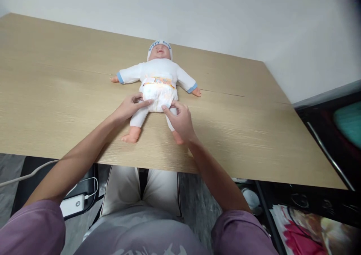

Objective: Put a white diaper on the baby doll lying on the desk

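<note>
A baby doll (160, 68) in a white suit with blue cuffs and a lettered cap lies on its back, its feet toward me. Round its hips sits a white diaper (158, 93) with a colourful band across the waist. My left hand (134, 106) pinches the diaper's edge at the leg opening on the left. On the opposite leg opening, the thumb and fingers of my right hand (179, 118) close on the diaper's edge. Part of the doll's leg on the right is hidden behind that hand.
The doll lies on a light wooden table (64, 97), against a pale wall (211, 18). Below the front edge are a white power bank (72, 205) with a cable at the left and an open drawer with bags (304, 228) at the right.
</note>
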Demonstrator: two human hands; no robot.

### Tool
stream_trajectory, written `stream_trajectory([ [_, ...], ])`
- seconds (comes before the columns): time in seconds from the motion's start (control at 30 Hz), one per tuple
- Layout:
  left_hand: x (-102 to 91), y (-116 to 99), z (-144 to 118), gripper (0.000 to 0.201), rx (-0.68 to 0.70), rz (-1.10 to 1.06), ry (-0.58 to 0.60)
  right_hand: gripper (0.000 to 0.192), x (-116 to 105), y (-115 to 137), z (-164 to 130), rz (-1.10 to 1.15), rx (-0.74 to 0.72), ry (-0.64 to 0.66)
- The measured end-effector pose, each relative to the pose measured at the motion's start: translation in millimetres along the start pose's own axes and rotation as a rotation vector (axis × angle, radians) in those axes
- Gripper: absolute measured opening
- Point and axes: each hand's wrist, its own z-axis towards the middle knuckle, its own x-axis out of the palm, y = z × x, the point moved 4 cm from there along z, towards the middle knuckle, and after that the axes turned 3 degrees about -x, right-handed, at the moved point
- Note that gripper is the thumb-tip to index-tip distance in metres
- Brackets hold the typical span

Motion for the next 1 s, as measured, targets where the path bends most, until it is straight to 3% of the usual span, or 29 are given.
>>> stream_trajectory([
  [0.17,2.6,2.1,1.1,0.051,-0.065,-0.111,0.066,0.021,-1.3,2.5,-2.3,-0.062,-0.035,-0.116],
  [0.27,3.1,5.8,1.5,0.054,-0.041,-0.081,0.011,0.018,-1.8,1.9,-2.7,-0.100,-0.061,-0.161],
  [0.4,0.5,7.0,-6.3,0.053,-0.017,-0.034,-0.063,0.014,-13.6,1.3,-10.6,-0.110,-0.093,-0.104],
  [0.47,-7.7,3.2,-12.6,0.047,0.014,0.048,-0.084,0.019,-26.9,-0.5,-16.4,-0.102,-0.125,-0.055],
  [0.57,-33.0,-5.4,-12.6,0.045,0.114,0.355,-0.175,0.025,-51.3,-14.1,-12.6,-0.126,-0.136,-0.044],
  [0.67,-61.7,-10.9,11.0,0.052,0.214,0.715,-0.309,0.034,-67.2,-38.1,19.8,-0.237,-0.177,-0.123],
  [0.77,-79.6,-8.6,53.3,0.062,0.221,0.937,-0.368,0.051,-58.0,-66.2,72.5,-0.373,-0.220,-0.109],
  [0.87,-82.3,-2.1,93.0,0.074,0.158,1.056,-0.304,0.066,-33.5,-93.0,120.8,-0.463,-0.189,-0.027],
  [1.0,-72.9,-0.9,117.6,0.072,0.098,1.194,-0.253,0.053,-8.4,-114.2,155.9,-0.492,-0.128,0.009],
])
